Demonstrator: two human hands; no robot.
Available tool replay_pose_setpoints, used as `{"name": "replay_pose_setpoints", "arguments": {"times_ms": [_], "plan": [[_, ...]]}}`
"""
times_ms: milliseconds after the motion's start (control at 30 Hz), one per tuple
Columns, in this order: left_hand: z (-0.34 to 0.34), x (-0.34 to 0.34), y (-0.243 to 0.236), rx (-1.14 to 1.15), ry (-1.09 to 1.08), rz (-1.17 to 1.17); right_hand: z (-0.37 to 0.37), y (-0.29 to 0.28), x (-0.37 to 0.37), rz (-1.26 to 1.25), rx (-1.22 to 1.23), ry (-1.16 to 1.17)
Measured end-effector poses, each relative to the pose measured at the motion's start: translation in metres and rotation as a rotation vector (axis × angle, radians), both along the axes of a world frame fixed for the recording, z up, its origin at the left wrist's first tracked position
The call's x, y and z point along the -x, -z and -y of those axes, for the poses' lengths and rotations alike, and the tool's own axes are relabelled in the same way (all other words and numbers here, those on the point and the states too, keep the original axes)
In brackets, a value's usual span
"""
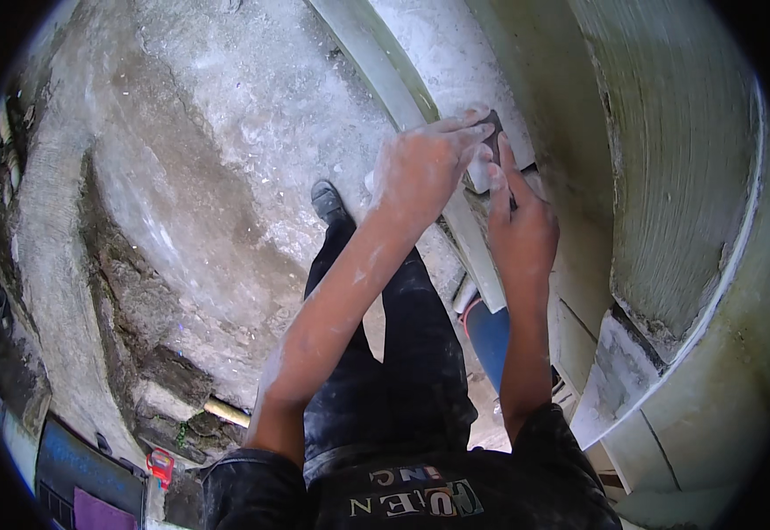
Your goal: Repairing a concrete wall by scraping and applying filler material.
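My left hand [424, 172], dusted with pale powder, reaches to the upper right with its fingertips pressed on a dark flat blade [493, 119]. My right hand [522, 216] grips this scraper-like tool from below, its index finger extended along it. The tool is partly hidden by my fingers. Both hands are over a long pale greenish ledge or strip [477, 256], beside a white dusty surface [447, 62]. What exactly lies under the blade is hidden.
A rough concrete floor [199, 150] is at the left, with my shoe [330, 199] on it. Greenish wall panels [667, 177] curve along the right. A blue bucket [491, 344], a red-and-white object [160, 468], a pale pipe [227, 412] and a dark bag [75, 468] are lower down.
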State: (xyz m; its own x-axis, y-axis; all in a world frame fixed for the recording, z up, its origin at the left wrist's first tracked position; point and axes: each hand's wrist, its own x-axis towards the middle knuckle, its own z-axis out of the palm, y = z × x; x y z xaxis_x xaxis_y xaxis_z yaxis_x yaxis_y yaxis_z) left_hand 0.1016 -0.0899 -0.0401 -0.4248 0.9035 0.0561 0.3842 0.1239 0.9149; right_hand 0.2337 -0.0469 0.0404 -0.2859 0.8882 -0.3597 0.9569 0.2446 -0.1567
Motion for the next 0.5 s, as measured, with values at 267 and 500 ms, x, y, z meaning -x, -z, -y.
{"name": "replay_pose_setpoints", "arguments": {"times_ms": [267, 500], "plan": [[-0.009, 0.011, -0.004, -0.02, 0.062, -0.152, -0.013, 0.01, -0.002, -0.079, -0.036, -0.022], [-0.001, 0.003, -0.007, 0.061, 0.01, -0.106, -0.006, -0.001, -0.003, -0.049, -0.002, -0.034]]}}
